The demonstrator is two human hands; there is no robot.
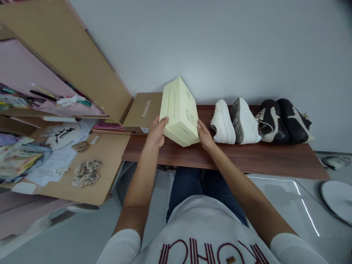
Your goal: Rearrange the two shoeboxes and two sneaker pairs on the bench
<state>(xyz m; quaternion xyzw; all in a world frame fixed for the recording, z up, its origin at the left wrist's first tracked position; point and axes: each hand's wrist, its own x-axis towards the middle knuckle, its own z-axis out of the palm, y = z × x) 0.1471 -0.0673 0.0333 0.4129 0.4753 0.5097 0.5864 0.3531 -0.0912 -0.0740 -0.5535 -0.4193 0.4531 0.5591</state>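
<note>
A pale yellow shoebox [181, 113] is tilted between my two hands above the dark wooden shelf [176, 152]. My left hand [157, 132] grips its left side near the front, thumb on the top. At the right side, my right hand [205, 135] holds the box with its fingers against the end. A brown shoebox [144, 110] marked "balabala" stands just left of the yellow one. To the right sit a pair of white shoes [224, 123], one showing its grey sole, and a pair of black shoes [293, 123] with cream patches.
On the left, a desk [107, 154] carries papers, a scrunchie [87, 173], a round fan [63, 135] and a filled plastic bag [22, 157]. A board partition [82, 55] rises above it. A white round object [339, 200] lies at the lower right.
</note>
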